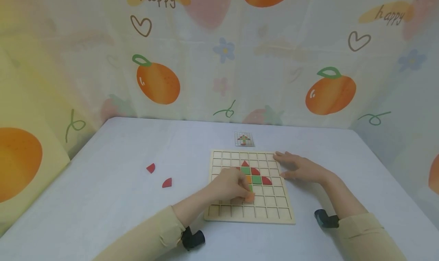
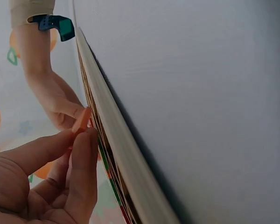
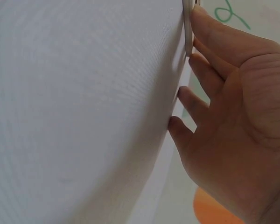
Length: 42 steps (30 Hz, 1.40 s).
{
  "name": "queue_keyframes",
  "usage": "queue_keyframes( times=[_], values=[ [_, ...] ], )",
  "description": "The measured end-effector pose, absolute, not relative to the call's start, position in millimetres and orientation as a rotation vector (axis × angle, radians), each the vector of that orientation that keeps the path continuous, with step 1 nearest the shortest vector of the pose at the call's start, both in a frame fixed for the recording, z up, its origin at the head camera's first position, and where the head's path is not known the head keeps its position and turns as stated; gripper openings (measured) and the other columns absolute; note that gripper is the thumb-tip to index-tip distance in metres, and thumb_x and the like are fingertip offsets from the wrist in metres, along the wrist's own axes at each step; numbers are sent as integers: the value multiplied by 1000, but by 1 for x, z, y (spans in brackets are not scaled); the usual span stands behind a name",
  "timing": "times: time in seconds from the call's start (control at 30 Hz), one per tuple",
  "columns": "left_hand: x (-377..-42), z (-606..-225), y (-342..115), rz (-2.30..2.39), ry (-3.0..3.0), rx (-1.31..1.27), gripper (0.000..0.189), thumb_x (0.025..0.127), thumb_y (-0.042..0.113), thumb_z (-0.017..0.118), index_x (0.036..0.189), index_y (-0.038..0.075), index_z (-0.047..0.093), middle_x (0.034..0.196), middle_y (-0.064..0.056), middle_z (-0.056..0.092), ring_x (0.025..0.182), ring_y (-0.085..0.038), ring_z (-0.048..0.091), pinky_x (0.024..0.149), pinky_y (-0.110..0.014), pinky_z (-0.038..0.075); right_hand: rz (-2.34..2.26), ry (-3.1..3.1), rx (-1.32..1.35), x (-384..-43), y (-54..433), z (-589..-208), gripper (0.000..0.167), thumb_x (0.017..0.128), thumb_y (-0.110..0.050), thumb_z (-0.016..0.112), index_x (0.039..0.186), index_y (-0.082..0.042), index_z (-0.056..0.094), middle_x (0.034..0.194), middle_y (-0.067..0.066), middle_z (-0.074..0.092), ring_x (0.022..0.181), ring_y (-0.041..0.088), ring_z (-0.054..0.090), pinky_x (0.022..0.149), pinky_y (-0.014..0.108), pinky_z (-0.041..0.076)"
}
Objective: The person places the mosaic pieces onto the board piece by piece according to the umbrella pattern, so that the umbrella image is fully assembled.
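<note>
My left hand (image 1: 227, 184) pinches an orange tile (image 1: 249, 197) between thumb and fingers, low over the wooden grid board (image 1: 279, 213). In the left wrist view, the orange tile (image 2: 82, 121) is tilted at the fingertips, close by the board's surface. Above that hand, a red triangle (image 1: 245, 164), green squares (image 1: 256, 180) and red quarter-circle pieces (image 1: 266, 180) lie in the grid; the hand hides part of this pattern. At the board's right edge rests my right hand (image 1: 305, 169), fingers extended, with thumb and fingertips against the edge in the right wrist view.
Two loose red quarter-circle pieces, one farther back (image 1: 151, 168) and one nearer (image 1: 167, 183), lie on the white table left of the board. A small card (image 1: 244, 139) with a printed grid pattern lies behind it. A printed curtain (image 1: 205, 70) hangs behind the table.
</note>
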<state>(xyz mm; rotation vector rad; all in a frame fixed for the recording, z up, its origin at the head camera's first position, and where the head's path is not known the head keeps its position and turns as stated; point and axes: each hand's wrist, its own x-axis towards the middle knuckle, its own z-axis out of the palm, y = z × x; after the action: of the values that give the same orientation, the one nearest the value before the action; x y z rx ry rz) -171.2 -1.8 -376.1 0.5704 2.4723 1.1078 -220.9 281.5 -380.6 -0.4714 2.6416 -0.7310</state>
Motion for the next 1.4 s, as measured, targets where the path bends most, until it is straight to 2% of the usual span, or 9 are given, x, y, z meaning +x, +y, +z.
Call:
queue_keyframes(
  times=[0.2,0.53,1.07,1.27,1.4],
  values=[
    [-168,-378,-3,1081,2530,612,13,82,13,76,70,14,70,66,7,64,65,-8,53,57,-20,42,-734,2643,-486,-221,281,-380,72,89,-35,69,152,-16,39,164,11,27,153,45,11,117,70,11],
    [-166,-379,-2,1014,2590,657,16,81,13,77,67,15,71,63,8,63,66,-6,51,58,-19,41,-752,2637,-480,-220,281,-381,72,88,-36,70,151,-15,41,163,11,28,153,45,11,117,70,11],
    [-163,-376,-5,1037,2582,659,11,79,11,79,71,12,72,65,6,66,61,-6,54,56,-20,45,-744,2630,-467,-222,282,-382,73,89,-37,69,152,-17,39,164,9,27,153,44,9,118,69,10],
    [-164,-375,-6,1056,2554,664,9,79,10,79,74,10,73,65,4,66,54,-6,56,54,-20,47,-735,2636,-468,-222,282,-382,73,89,-37,69,152,-16,39,164,8,27,153,44,9,118,69,11],
    [-166,-371,-10,1024,2563,689,6,80,13,79,78,13,73,72,5,67,62,-7,56,58,-21,47,-738,2637,-459,-221,282,-382,73,89,-37,69,152,-17,39,164,8,27,153,44,10,118,70,11]
  ],
)
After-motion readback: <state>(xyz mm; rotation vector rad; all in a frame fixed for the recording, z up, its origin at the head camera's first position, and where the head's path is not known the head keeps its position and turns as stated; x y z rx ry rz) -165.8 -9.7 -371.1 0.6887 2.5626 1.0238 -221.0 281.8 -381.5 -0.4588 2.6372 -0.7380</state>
